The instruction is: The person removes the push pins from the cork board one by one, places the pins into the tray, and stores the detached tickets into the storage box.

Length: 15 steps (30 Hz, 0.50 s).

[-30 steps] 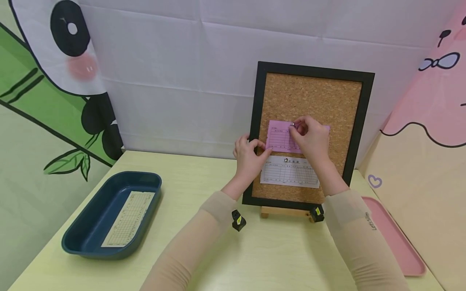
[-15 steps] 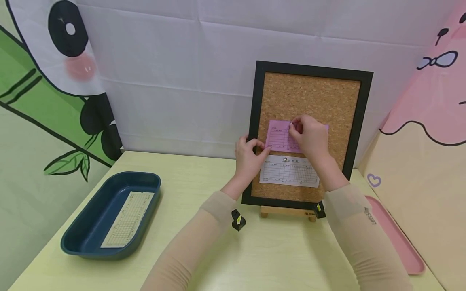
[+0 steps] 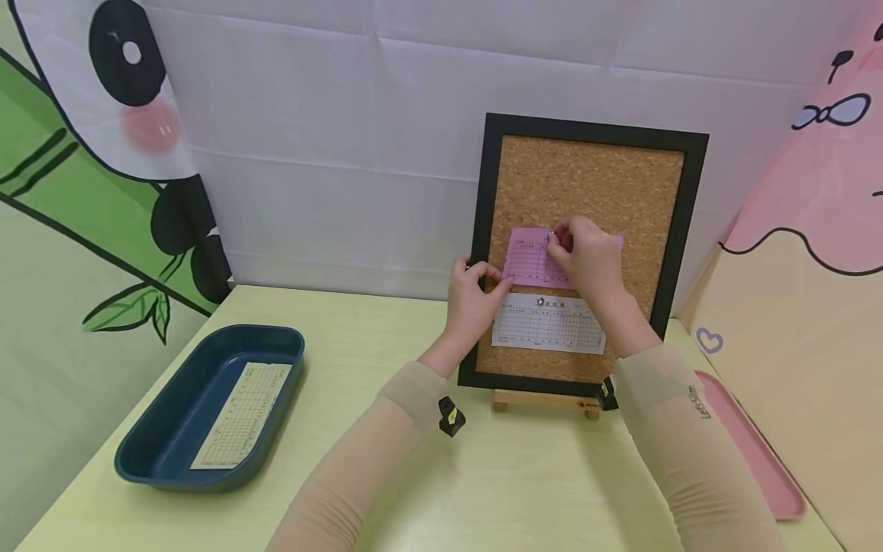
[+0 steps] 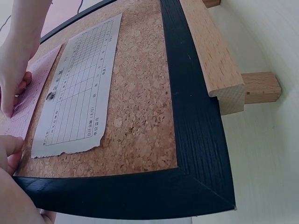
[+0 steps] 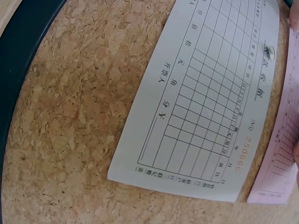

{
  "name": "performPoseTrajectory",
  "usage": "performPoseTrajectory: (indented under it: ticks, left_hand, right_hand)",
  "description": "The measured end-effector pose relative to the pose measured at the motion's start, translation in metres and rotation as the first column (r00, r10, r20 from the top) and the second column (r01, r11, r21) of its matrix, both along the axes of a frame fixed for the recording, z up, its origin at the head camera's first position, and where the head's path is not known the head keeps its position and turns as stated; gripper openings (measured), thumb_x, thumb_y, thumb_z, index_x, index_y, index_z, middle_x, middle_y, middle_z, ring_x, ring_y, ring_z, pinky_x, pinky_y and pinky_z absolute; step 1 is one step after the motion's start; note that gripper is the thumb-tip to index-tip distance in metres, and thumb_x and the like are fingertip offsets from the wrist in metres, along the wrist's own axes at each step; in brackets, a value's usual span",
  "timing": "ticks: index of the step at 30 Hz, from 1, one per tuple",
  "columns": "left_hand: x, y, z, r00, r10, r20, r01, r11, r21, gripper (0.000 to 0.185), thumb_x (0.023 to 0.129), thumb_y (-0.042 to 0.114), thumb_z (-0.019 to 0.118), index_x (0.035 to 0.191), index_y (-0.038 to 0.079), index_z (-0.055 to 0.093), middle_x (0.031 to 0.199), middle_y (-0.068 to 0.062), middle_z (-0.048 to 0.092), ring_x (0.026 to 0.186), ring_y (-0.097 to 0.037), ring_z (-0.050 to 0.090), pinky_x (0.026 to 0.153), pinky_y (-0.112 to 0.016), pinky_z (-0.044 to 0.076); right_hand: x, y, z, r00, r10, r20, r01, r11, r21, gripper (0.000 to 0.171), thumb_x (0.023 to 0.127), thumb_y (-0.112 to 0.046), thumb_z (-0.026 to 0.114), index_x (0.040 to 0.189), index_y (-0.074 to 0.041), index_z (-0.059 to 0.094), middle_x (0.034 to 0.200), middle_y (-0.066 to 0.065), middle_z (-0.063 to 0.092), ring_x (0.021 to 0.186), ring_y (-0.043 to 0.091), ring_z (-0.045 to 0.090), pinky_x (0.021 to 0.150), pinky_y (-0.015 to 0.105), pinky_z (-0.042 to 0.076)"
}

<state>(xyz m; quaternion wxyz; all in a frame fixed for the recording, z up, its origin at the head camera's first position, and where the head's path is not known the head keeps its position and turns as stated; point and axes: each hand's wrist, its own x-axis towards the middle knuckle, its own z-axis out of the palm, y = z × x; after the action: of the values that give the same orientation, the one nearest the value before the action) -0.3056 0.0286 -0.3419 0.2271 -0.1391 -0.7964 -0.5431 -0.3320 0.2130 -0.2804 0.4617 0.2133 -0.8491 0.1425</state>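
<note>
A cork board (image 3: 586, 184) in a black frame leans upright on the table. On it, a pink receipt (image 3: 526, 261) lies just above a white receipt (image 3: 548, 330), which a silver pushpin (image 3: 540, 301) fixes near its top edge. My right hand (image 3: 593, 264) pinches a small silver pushpin (image 3: 552, 234) at the pink receipt's top edge, and covers much of its right half. With thumb and index finger, my left hand (image 3: 471, 303) holds the lower left corner of the pink receipt; its other fingers reach around the frame's left edge.
A wooden easel (image 3: 545, 402) supports the board. To the left, a dark blue tray (image 3: 162, 429) holds a pale printed slip (image 3: 243, 418). A pink tray (image 3: 752, 452) sits at the right, partly behind the right sleeve. Printed cloth hangs behind the table.
The right hand has pressed slightly closer to the board, and its wrist has shifted a little. The left hand stays at the pink receipt's corner.
</note>
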Motion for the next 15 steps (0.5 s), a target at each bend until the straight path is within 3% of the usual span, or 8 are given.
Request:
performPoseTrajectory:
  ticks: [15]
  left_hand:
    - [-0.0016,-0.0008,-0.0004,1.0,-0.014,0.0,0.014,1.0,0.014,0.016,0.085,0.023,0.071,0.082,0.008,0.066,0.138,-0.017,0.04,0.135,-0.035,0.033,0.106,-0.046,0.034]
  right_hand:
    - [-0.0024,0.0005,-0.0027,0.999,0.044,-0.018,-0.044,0.998,-0.042,0.009,0.084,-0.008,0.062,0.085,0.001,0.062,0.07,0.013,0.061,0.057,0.021,0.054,0.052,0.034,0.044]
